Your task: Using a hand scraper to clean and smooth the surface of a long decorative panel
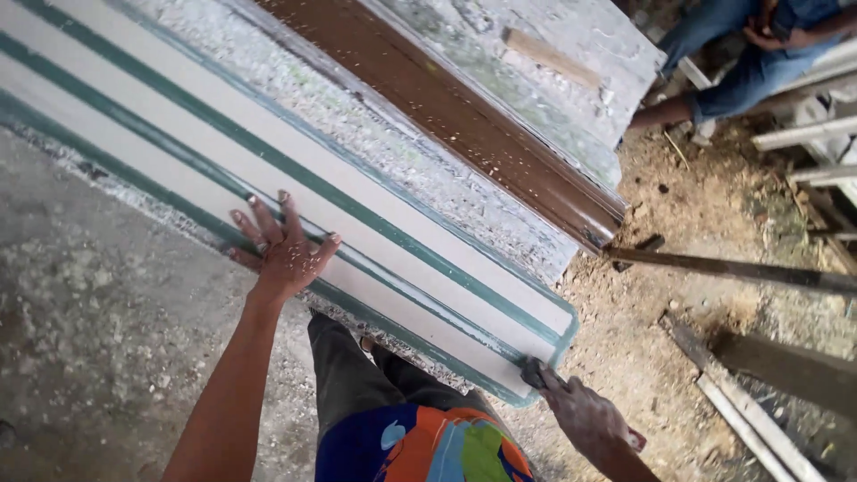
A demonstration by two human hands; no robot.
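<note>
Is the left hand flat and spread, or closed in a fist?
Spread: the left hand lies flat, fingers apart, on the white-and-green board.

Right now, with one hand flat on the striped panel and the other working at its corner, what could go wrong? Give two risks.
1. The right hand presses a small dark block at the very corner of the white, green-striped moulded panel; it may slip off the edge.
2. The left hand alone steadies the panel, which might shift on the dusty grey slab.

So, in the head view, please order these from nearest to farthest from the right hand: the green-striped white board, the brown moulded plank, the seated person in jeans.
From the right hand:
1. Green-striped white board, touching, at its lower corner.
2. Brown moulded plank, beyond the board, upper middle.
3. Seated person in jeans, top right corner.
</note>
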